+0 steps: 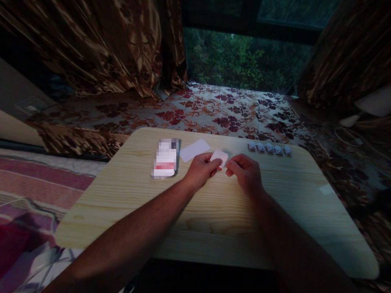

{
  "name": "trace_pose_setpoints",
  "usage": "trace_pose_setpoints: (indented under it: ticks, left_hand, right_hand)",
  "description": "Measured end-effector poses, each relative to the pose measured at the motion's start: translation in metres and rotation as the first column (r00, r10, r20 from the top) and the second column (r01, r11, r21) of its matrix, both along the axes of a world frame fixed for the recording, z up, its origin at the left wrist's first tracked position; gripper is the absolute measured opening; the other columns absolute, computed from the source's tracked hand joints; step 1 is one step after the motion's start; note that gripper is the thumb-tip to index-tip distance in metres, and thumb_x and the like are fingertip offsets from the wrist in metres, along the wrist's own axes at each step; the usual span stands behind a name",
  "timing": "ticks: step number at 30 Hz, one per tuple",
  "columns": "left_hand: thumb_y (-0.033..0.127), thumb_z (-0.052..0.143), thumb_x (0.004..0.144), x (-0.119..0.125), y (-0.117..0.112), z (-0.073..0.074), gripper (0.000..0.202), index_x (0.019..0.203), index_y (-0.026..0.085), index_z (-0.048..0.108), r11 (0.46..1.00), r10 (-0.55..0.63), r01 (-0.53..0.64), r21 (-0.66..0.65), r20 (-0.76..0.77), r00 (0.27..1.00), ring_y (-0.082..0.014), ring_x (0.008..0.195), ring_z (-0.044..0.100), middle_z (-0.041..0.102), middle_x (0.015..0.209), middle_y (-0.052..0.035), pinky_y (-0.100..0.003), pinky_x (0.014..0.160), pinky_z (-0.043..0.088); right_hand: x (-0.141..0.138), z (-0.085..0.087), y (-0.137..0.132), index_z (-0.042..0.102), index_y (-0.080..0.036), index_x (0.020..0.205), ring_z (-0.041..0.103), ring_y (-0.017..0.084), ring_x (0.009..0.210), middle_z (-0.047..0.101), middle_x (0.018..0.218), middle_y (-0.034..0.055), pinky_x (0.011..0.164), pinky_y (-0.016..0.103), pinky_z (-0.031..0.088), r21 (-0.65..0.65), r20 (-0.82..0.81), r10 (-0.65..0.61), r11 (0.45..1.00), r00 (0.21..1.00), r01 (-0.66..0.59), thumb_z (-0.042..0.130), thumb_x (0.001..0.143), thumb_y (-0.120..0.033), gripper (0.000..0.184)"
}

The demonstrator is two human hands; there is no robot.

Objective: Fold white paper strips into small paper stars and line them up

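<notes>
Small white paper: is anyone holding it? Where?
Left hand's grip pinches the paper by its lower part; whether the right hand's grip touches it is unclear.

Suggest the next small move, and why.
Probably bring the right hand in to grip the near-right edge of the small white paper: the left hand pinches it from the other side, and the right hand is just beside that edge.

Left hand (202, 167) pinching, right hand (245, 170) — curled

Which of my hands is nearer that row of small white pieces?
Right. Your right hand is left of the row, nearer you; your left hand is farther left, holding the white paper.
</notes>
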State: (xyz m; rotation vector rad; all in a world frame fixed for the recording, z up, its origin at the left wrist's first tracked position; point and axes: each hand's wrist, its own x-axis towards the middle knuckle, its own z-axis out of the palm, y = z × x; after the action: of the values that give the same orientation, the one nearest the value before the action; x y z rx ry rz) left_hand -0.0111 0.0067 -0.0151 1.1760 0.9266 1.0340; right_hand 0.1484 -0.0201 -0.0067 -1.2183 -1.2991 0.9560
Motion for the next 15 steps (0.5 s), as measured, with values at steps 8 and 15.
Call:
trace_pose_setpoints:
  ticks: [8, 15]
  left_hand:
    - [0.039, 0.067, 0.078, 0.0004, -0.0016, 0.0033, 0.025, 0.073, 0.015, 0.063, 1.0, -0.013, 0.013, 0.005, -0.07, 0.997, -0.006, 0.043, 0.038, 0.052, 0.05, 0.0039, -0.023, 0.045, 0.024]
    - [0.038, 0.068, 0.077, 0.0009, -0.0021, 0.0037, 0.025, 0.072, 0.014, 0.063, 1.0, -0.013, 0.013, 0.001, -0.08, 0.997, -0.0056, 0.042, 0.039, 0.054, 0.052, 0.0031, -0.023, 0.044, 0.025]
  right_hand:
    - [0.0009, 0.0013, 0.0026, 0.065, -0.016, 0.066, 0.059, 0.012, 0.048, 0.065, 0.057, 0.0004, 0.049, 0.023, 0.049, -0.185, -0.085, 0.094, 0.977, 0.992, -0.108, 0.068, 0.076, -0.03, 0.017]
    - [0.001, 0.0004, 0.0027, 0.065, -0.017, 0.065, 0.058, 0.012, 0.047, 0.065, 0.055, 0.0, 0.049, 0.023, 0.049, -0.174, -0.077, 0.093, 0.979, 0.993, -0.105, 0.068, 0.075, -0.028, 0.015]
